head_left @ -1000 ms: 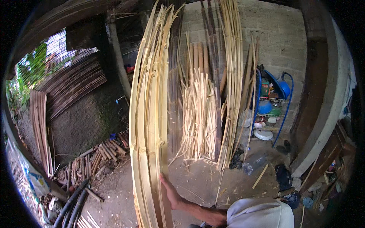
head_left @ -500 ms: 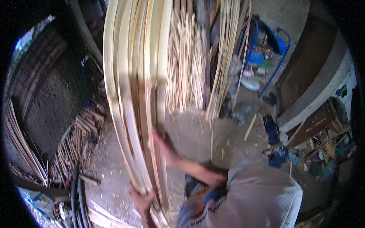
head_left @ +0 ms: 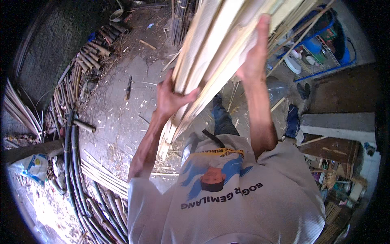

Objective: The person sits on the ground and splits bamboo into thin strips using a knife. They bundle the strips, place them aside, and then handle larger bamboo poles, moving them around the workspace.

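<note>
- Bundle of long pale split-bamboo strips [head_left: 211,61] — half a second ago I had it standing near upright, foot on the ground; I now log it tilted, running from the upper right of the view down to a foot end just in front of the person's grey printed shirt [head_left: 243,203].
- Left hand [head_left: 170,95] — previously low on the bundle near the ground; now higher, fingers and thumb wrapped tight around the bundle's left edge.
- Right hand [head_left: 254,57] — before at mid height on the strips; now raised, palm flat against the bundle's right face, fingertips reaching up along it. I read it as pressing and clasping the strips, not free of them.
- View itself has swung down: the shirt fills the lower frame, where earlier only a corner showed.
- Left margin: stack of dark round bamboo poles [head_left: 73,162] along the ground, a pile of short cut pole sections [head_left: 87,61] above it — both well apart from the bundle.
- Dark knife-like tool [head_left: 128,87] lies alone on the bare concrete floor [head_left: 118,118]; that stretch between poles and bundle is the open room.
- Right margin: blue wire rack [head_left: 325,53] holding containers, just behind the strips' upper run; brown wooden boards [head_left: 337,146] near the right elbow — tighter on this side.
</note>
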